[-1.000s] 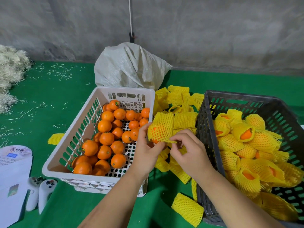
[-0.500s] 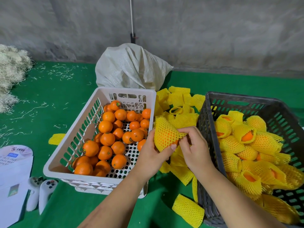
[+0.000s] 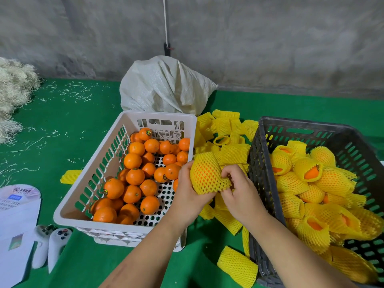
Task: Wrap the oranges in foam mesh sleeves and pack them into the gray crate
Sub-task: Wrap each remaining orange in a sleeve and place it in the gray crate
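Between the two crates I hold one orange in a yellow foam mesh sleeve (image 3: 205,175). My left hand (image 3: 188,196) cups it from below and the left. My right hand (image 3: 239,192) pinches the sleeve's lower right edge. Orange skin shows through the mesh. The white crate (image 3: 87,183) on the left holds several bare oranges (image 3: 135,177). The gray crate (image 3: 261,163) on the right holds several sleeved oranges (image 3: 318,192). A pile of empty yellow sleeves (image 3: 226,134) lies between and behind the crates.
A white woven sack (image 3: 164,88) stands behind the white crate. Two white controllers (image 3: 52,246) and a printed paper (image 3: 14,221) lie at the lower left. Pale straw (image 3: 14,88) is heaped at the far left. Loose sleeves (image 3: 236,267) lie near the front edge.
The sleeve now covers more of the orange, and the open end has turned down toward my right hand. Both hands have shifted slightly to the right with it.
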{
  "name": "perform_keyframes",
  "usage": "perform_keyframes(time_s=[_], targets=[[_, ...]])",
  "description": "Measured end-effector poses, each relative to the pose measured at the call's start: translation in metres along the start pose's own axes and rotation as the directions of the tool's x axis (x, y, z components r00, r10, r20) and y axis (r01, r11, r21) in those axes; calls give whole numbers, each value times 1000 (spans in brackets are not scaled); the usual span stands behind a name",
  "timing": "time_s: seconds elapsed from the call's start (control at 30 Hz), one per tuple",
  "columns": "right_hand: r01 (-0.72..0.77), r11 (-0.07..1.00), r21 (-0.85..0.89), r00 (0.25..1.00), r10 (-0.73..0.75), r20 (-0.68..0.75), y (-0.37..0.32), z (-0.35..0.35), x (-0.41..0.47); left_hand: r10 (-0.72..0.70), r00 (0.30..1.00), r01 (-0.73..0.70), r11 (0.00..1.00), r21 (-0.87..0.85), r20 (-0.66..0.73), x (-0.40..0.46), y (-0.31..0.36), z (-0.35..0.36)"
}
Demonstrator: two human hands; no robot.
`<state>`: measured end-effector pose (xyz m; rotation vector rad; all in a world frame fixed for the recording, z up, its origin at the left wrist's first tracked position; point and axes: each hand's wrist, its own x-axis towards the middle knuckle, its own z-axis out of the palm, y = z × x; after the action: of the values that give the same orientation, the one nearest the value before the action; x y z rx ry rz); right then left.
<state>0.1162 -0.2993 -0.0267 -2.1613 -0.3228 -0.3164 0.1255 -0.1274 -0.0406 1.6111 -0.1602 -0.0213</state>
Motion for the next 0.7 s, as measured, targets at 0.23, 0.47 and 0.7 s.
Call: perform_keyframes(time_s=[0.23,0.47,0.7], targets=[[10,1000,26,1000,-11,21,-1,3,-1,-83,986,52,977,-208,-144,4,-4,2],[-624,419,659,781,333,528,-15,0,13,-5,999,3,999,-51,-31,-4,-5,3],[-562,461,687,825,362,433,-14,0,13,-70,969,86,995,-56,237,-2,-5,5]])
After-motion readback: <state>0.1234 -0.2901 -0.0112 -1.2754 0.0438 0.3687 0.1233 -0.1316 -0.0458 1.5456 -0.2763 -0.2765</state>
